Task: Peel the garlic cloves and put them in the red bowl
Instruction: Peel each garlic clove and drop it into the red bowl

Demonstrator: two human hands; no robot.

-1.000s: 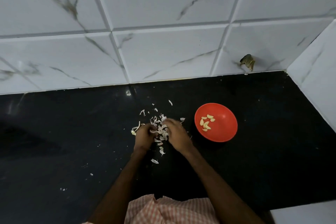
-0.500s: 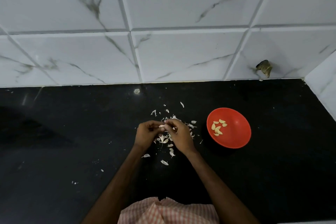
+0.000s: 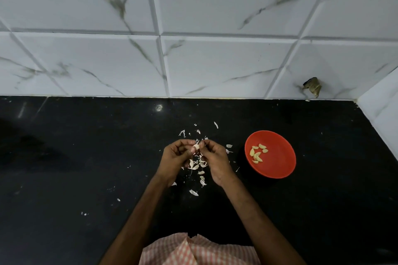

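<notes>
The left forearm (image 3: pixel 137 211) and right forearm (image 3: pixel 256 215) converge from the worktop's (image 3: pixel 86 157) near edge. The left hand (image 3: pixel 175 157) and right hand (image 3: pixel 215 160) meet, fingers curled, pinching one garlic clove (image 3: pixel 196 147) between their fingertips.

One head-worn camera looks steeply down from above at the black worktop (image 3: pixel 86 157), facing the tiled wall (image 3: pixel 215 60) behind.

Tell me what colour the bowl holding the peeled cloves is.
Red; the bowl shows clearly in the head view, right of the hands.
</notes>
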